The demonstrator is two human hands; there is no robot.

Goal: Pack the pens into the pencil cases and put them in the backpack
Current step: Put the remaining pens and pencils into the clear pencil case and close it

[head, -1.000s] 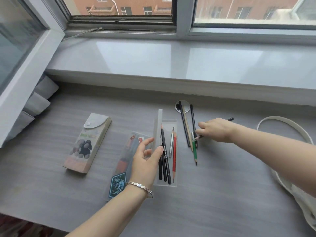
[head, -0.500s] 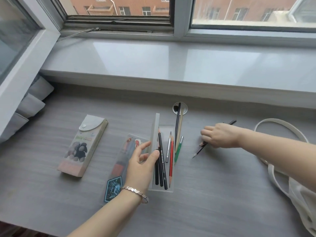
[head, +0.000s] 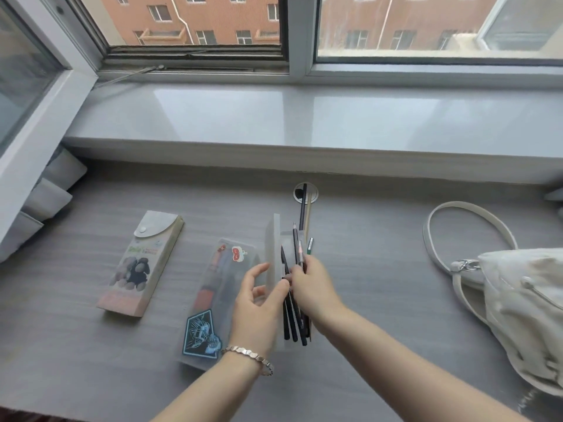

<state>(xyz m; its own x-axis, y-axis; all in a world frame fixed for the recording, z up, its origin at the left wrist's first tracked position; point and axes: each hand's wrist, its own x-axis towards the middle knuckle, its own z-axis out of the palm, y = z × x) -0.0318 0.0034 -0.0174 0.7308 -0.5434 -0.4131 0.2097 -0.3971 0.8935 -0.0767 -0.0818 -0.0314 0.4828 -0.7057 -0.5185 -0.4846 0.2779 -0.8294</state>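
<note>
A clear pencil case lies open mid-desk, its lid (head: 272, 248) standing upright. My left hand (head: 259, 303), a bracelet on its wrist, pinches that lid between thumb and fingers. Several dark pencils (head: 293, 327) lie in the tray. A black and a wooden pencil (head: 305, 210) stick out past its far end. My right hand (head: 312, 284) is over the tray, fingers closed on a black pencil (head: 285, 260) that points away from me. A second clear case (head: 213, 300) with stickers lies just left. Further left is a case with a sheep picture (head: 143, 263), snapped shut. The off-white backpack (head: 524, 315) lies at the right.
The backpack's strap (head: 441, 226) loops out over the desk. A round cable hole (head: 313, 193) sits behind the pencils. A window sill (head: 304, 123) rises along the desk's far side. Folded grey cloth (head: 51, 193) sits at the far left.
My right hand has come left from the desk beside the backpack, bringing the black pencil over the open case. My left hand has stayed on the lid.
</note>
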